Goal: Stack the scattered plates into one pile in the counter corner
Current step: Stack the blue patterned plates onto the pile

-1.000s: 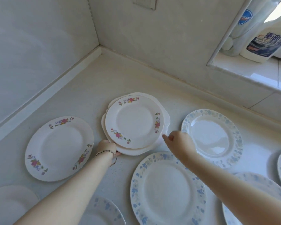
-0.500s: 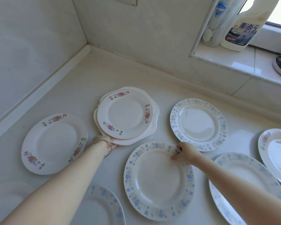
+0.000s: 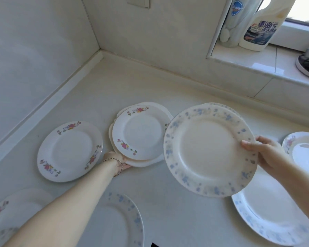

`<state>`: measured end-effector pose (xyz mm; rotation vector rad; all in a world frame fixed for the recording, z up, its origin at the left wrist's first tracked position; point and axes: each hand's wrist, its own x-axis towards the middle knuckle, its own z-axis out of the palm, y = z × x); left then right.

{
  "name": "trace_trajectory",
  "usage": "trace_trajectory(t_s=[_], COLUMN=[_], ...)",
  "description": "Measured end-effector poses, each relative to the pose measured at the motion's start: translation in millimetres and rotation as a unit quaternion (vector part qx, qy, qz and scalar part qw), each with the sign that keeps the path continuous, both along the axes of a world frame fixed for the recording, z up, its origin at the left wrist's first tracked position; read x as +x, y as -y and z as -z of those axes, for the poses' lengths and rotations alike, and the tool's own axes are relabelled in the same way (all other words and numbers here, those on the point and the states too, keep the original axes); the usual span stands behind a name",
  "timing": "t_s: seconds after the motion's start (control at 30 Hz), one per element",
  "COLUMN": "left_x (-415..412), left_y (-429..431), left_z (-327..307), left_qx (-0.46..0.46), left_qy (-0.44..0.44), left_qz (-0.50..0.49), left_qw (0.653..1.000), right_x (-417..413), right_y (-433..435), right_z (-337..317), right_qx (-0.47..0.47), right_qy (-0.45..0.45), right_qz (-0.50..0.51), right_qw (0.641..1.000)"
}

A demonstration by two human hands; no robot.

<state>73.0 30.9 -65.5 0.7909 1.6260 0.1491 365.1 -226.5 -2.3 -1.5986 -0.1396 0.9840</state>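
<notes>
**Head view.** The right grip (image 3: 269, 155) pinches a blue plate (image 3: 210, 150) at its right rim, thumb on top and the other digits beneath. The plate is clear of the table (image 3: 132, 82), face up and tipped a little toward the camera. The left grip (image 3: 117, 161) holds the near rim of the pile (image 3: 139, 132), its fingers tucked under and mostly hidden.

**Deciding relation.** The pile lies directly left of the held plate, whose left rim overlaps the pile's right edge in view. The next move is therefore judged to be a short leftward carry, a levelling, and a lowering onto the pile's centre. The right grip carries; the left is nearer the pile and placed to steady it. A round plate has no long axis to align, so only centring matters.

**Appearance.** The pile stands out from the corner (image 3: 100, 50), not in it. It shows a floral-rimmed plate atop at least one wider scalloped white plate. The blue plate is white with a pale blue flower band, blurred here. It looks wider than the pile's top plate, so it may seat unsteadily. A floral plate (image 3: 70, 150) lies left of the pile, and a second blue plate (image 3: 268, 216) lies under the right forearm.
</notes>
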Motion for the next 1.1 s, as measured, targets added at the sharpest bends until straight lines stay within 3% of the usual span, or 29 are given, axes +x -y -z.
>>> trace_trajectory(t_s=[0.33, 0.57, 0.67, 0.77, 0.83, 0.93, 1.1], left_x=[-49.3, -52.6, -49.0, -39.9, -30.5, -17.2, -24.5], left_y=[9.9, 29.6, 39.5, 39.1, 39.7, 41.3, 30.0], left_z=[3.4, 6.4, 10.7, -3.8, -18.0, -28.5, -17.0], left_qx=[-0.01, -0.003, 0.034, 0.212, 0.271, 0.242, 0.236], left_qy=[-0.018, -0.024, -0.057, -0.172, -0.122, -0.065, -0.185], left_qz=[0.162, 0.201, 0.226, 0.295, 0.3, 0.292, 0.325], left_qw=[0.987, 0.979, 0.972, 0.916, 0.907, 0.923, 0.897], right_x=[-7.4, -38.5, -56.1, -79.0, -94.4, -114.3, -135.0], right_y=[30.4, 19.7, 6.2, -14.2, -28.2, -46.0, -70.8], right_z=[10.6, 16.9, 25.6, 33.5, 39.3, 47.1, 54.1], right_qx=[0.047, -0.006, -0.013, -0.025, -0.048, -0.066, -0.13], right_qy=[-0.079, -0.101, -0.092, -0.084, -0.08, -0.072, 0.067], right_qz=[0.092, 0.088, 0.075, 0.074, 0.062, 0.033, 0.003], right_qw=[0.992, 0.991, 0.993, 0.993, 0.994, 0.995, 0.989])
